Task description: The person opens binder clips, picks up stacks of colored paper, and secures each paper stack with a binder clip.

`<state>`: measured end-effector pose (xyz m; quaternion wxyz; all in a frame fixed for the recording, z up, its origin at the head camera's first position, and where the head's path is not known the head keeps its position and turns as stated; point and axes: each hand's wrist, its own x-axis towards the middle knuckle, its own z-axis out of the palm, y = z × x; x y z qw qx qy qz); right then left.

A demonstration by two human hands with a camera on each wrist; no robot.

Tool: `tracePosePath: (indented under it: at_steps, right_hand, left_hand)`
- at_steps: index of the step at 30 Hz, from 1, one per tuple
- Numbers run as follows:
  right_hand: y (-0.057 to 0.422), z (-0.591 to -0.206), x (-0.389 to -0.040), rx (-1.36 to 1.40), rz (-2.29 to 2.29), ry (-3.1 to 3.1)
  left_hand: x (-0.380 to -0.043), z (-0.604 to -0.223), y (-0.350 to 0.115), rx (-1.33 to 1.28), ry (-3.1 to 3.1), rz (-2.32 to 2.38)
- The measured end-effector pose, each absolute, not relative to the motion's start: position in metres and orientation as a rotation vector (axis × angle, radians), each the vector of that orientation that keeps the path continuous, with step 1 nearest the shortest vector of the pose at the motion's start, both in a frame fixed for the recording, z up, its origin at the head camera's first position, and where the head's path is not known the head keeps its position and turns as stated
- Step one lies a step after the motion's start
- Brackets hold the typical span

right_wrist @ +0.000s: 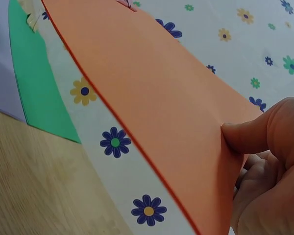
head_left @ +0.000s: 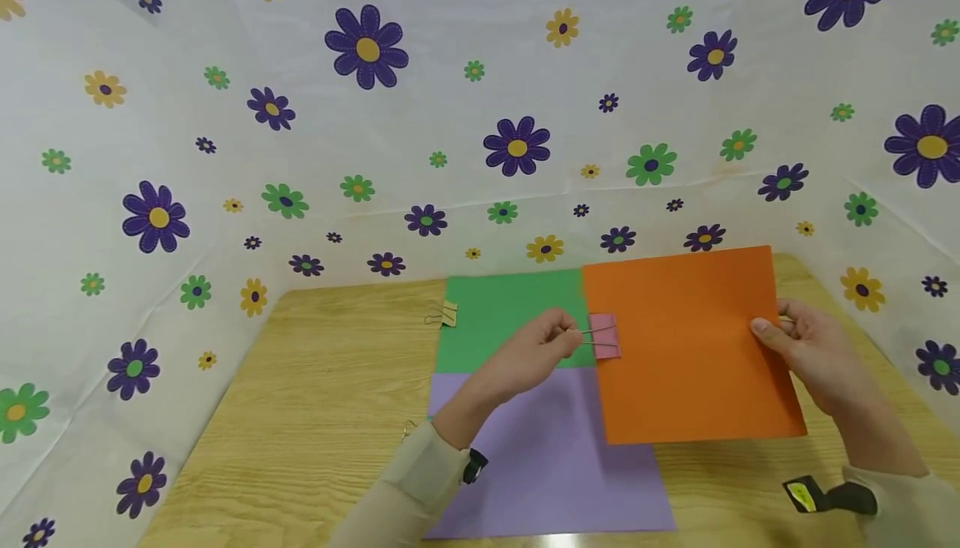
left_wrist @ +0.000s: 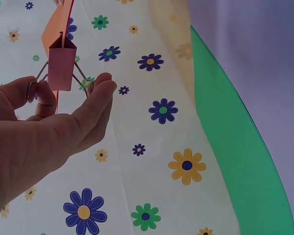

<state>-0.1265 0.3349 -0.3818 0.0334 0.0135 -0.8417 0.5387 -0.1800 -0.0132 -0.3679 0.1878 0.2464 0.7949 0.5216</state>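
Note:
My left hand (head_left: 536, 352) pinches the wire handles of a pink binder clip (head_left: 606, 336). In the left wrist view the handles of the binder clip (left_wrist: 61, 68) splay apart between thumb and fingers, and its body sits over the edge of the orange paper (left_wrist: 55, 29). My right hand (head_left: 813, 352) grips the opposite edge of the orange paper (head_left: 693, 348), thumb on the front face and fingers behind. In the right wrist view the paper bends a little under the thumb of the right hand (right_wrist: 269, 161). The orange paper is held up above the table.
Green paper (head_left: 513, 323) and purple paper (head_left: 540, 456) lie on the wooden table (head_left: 315, 415). A yellow binder clip (head_left: 448, 314) is on the green paper's left edge. Another clip's wire handle (head_left: 408, 429) shows beside the left sleeve. Flower-patterned cloth (head_left: 450, 115) surrounds the table.

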Motion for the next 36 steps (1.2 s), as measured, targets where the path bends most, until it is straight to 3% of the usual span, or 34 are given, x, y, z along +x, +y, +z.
tracePosePath:
  at_steps: [36]
  right_hand:
    - [0.393, -0.418, -0.141, -0.156, 1.491, -2.888]
  left_hand:
    - [-0.197, -0.409, 0.055, 0.638, 2.297, 1.314]
